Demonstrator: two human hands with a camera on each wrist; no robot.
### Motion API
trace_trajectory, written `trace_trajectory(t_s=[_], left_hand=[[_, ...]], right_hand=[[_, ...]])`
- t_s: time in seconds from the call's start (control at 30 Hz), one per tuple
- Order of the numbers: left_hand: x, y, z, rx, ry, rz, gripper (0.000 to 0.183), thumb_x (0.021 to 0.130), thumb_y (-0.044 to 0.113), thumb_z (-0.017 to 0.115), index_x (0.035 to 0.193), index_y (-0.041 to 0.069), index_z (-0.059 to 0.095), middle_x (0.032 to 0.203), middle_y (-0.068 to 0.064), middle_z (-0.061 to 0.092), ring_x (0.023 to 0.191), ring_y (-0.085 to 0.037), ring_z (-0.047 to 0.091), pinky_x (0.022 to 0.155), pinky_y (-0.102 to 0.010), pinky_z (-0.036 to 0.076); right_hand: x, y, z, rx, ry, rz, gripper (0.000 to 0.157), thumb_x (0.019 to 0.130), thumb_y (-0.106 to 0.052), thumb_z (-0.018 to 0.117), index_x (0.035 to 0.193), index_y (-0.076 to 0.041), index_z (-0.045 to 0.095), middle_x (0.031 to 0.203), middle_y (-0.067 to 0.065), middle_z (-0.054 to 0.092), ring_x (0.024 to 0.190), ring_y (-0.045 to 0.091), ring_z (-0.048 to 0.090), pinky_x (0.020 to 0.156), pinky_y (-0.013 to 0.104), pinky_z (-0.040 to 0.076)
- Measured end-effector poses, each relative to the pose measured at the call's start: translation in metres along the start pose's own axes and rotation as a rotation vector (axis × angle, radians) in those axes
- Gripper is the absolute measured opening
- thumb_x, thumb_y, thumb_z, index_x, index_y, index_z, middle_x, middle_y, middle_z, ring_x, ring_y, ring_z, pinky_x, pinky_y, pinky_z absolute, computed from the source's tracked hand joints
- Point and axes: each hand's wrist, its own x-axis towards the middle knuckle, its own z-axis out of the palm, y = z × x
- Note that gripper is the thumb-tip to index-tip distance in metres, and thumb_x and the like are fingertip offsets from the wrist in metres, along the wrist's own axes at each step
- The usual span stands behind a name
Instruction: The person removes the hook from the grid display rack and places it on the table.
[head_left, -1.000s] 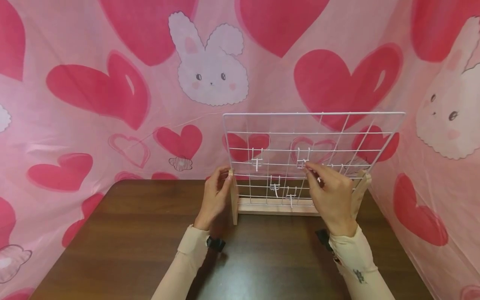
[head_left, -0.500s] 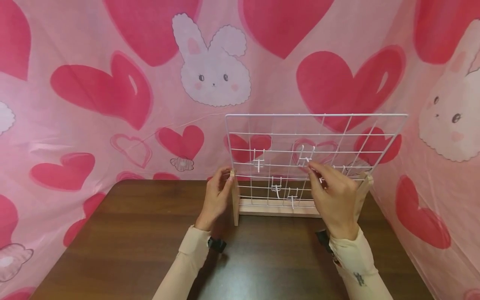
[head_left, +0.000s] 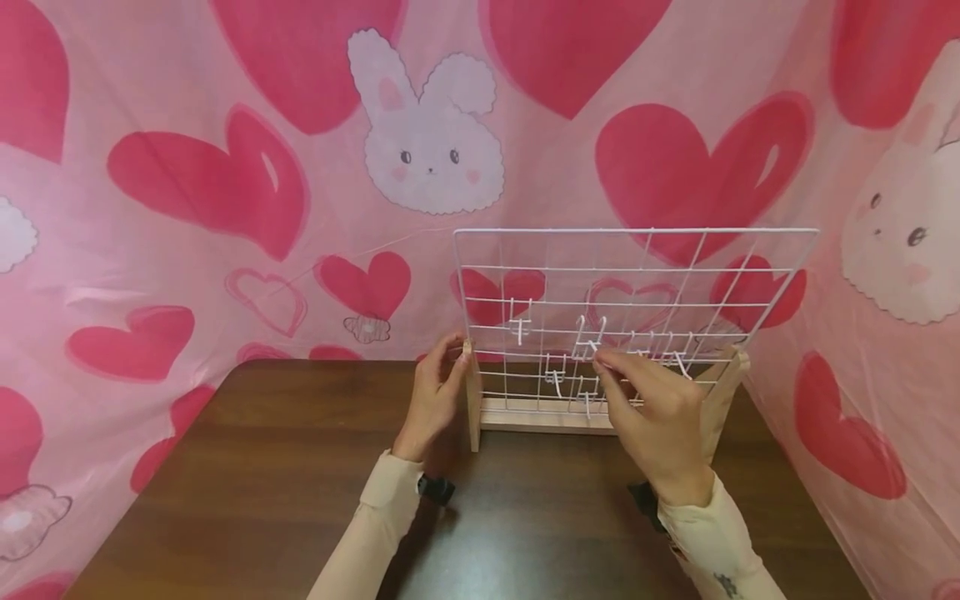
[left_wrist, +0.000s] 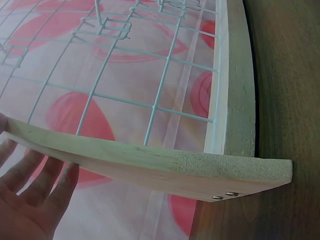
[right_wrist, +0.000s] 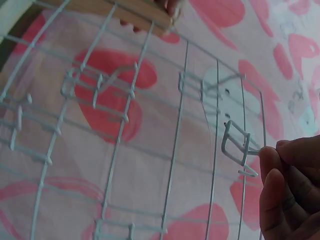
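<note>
A white wire grid panel [head_left: 637,268] stands in a wooden stand, tilted back. My left hand [head_left: 435,392] grips the top of the stand's left wooden side piece [head_left: 472,408]; in the left wrist view its fingers [left_wrist: 37,187] lie along the outer face. Between thumb and fingertips, my right hand [head_left: 660,408] pinches the prong of a white wire hook [right_wrist: 236,143] in front of the grid. The hook looks tilted; whether it touches the wires I cannot tell. Other hooks hang on the grid, among them an upper left hook [head_left: 520,323] and a lower hook [head_left: 554,376].
Behind my right fingers, another hook [head_left: 681,363] shows on the grid's right part. A wooden crossbar [head_left: 547,418] joins the stand's sides low down on the brown table [head_left: 285,475]. A pink cloth [head_left: 300,217] with hearts and rabbits hangs behind.
My right hand has lifted the hook slightly, then carried it down and to the left. More hooks at the right now show. My left hand keeps its hold on the side piece.
</note>
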Motion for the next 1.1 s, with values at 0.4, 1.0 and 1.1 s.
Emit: trace_trajectory(t_s=[0.4,1.0,1.1], left_hand=[[0.002,0.003,-0.001,-0.005,-0.010,-0.014,0.034,0.107,0.017,0.057,0.139,0.005,0.059,0.131,-0.024,0.068,0.118,-0.035,0.071,0.100,-0.054,0.058],[0.001,0.001,-0.001,-0.003,0.000,-0.010,0.033,0.107,0.016,0.056,0.138,0.003,0.060,0.129,-0.021,0.070,0.117,-0.035,0.071,0.100,-0.054,0.058],[0.001,0.001,0.000,-0.004,0.000,-0.005,0.032,0.107,0.015,0.057,0.137,0.005,0.061,0.129,-0.024,0.069,0.117,-0.035,0.071,0.100,-0.054,0.058]], right_hand=[[-0.018,-0.007,0.017,0.117,-0.099,-0.057,0.023,0.101,-0.016,0.066,0.092,0.000,0.079,0.079,0.010,0.079,0.059,0.014,0.067,0.051,0.020,0.047],[-0.033,-0.011,0.028,0.184,-0.229,-0.114,0.022,0.103,-0.018,0.064,0.086,-0.009,0.075,0.071,-0.003,0.074,0.055,0.001,0.056,0.052,0.015,0.045],[-0.036,-0.011,0.030,0.215,-0.252,-0.104,0.013,0.097,-0.010,0.070,0.085,-0.009,0.074,0.070,-0.003,0.072,0.055,0.000,0.053,0.052,0.014,0.044]])
